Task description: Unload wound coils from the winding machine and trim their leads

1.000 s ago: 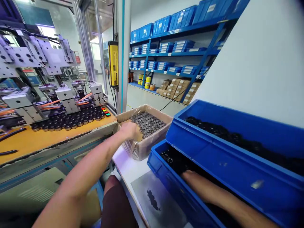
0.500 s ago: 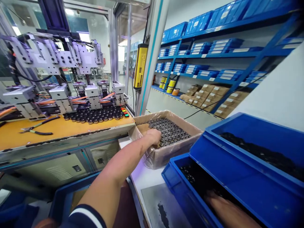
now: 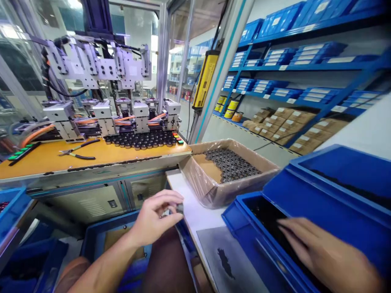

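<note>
Pinching a small dark part (image 3: 178, 208), left hand (image 3: 152, 217) fingers curl; right hand (image 3: 317, 248) fingers spread in blue bin (image 3: 244, 203).

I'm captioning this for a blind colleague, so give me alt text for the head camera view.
The left hand pinches a small dark part beside a white table, while the right hand reaches into a blue bin. Behind them sits a plastic-lined cardboard box of dark parts, with pliers on an orange machine bench.

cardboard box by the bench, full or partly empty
Partly empty: the cardboard box holds dark parts on its far side; bare brown bottom shows nearer.
</note>
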{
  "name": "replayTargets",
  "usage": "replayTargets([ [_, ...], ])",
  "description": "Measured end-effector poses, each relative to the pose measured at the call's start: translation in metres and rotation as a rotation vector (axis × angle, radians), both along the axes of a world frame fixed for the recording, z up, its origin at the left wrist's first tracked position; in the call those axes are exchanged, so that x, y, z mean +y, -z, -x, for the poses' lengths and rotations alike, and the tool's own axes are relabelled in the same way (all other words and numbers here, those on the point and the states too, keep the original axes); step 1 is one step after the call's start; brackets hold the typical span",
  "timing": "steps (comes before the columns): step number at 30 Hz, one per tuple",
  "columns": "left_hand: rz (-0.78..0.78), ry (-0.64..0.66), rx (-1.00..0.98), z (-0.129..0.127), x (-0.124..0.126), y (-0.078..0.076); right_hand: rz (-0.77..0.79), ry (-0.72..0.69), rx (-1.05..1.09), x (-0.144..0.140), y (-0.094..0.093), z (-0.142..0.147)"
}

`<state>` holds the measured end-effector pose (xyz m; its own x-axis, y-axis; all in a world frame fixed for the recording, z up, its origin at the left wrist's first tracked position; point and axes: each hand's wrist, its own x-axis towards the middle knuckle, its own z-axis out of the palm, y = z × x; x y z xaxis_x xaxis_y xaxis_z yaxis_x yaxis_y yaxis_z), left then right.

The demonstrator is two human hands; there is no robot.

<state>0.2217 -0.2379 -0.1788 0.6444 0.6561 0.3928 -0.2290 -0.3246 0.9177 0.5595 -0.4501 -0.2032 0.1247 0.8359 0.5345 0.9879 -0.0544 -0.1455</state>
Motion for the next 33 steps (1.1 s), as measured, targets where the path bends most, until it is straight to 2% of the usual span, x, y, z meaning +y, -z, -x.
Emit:
replayTargets([
  [1, 0.055, 0.002, -0.019, 0.009, -0.004, 0.001, -0.055, -0.026, -0.057, 0.008, -0.023, 0.021],
  [3, 0.101, 0.005, -0.040, 0.017, -0.010, 0.000, -0.166, -0.161, -0.031, 0.029, -0.060, 0.063],
  [4, 0.111, 0.006, -0.051, 0.018, -0.013, -0.002, -0.209, -0.265, 0.005, 0.040, -0.072, 0.082],
  [6, 0.117, 0.006, -0.065, 0.015, -0.019, -0.007, -0.231, -0.425, 0.134, 0.060, -0.081, 0.111],
  [9, 0.128, 0.007, -0.069, 0.009, -0.027, -0.011, -0.247, -0.562, 0.314, 0.076, -0.066, 0.138],
  [12, 0.171, 0.041, -0.084, 0.002, -0.034, -0.009, -0.226, -0.618, 0.428, 0.076, -0.049, 0.148],
  [17, 0.267, 0.106, -0.071, -0.012, -0.040, -0.005, -0.234, -0.646, 0.522, 0.068, -0.052, 0.147],
  [23, 0.373, 0.175, -0.021, -0.023, -0.047, -0.003, -0.270, -0.621, 0.502, 0.067, -0.049, 0.145],
  [28, 0.379, 0.125, 0.006, -0.026, -0.052, -0.003, -0.291, -0.599, 0.437, 0.065, -0.047, 0.144],
  [33, 0.372, 0.066, -0.046, -0.026, -0.053, -0.005, -0.328, -0.643, 0.342, 0.067, -0.049, 0.143],
])
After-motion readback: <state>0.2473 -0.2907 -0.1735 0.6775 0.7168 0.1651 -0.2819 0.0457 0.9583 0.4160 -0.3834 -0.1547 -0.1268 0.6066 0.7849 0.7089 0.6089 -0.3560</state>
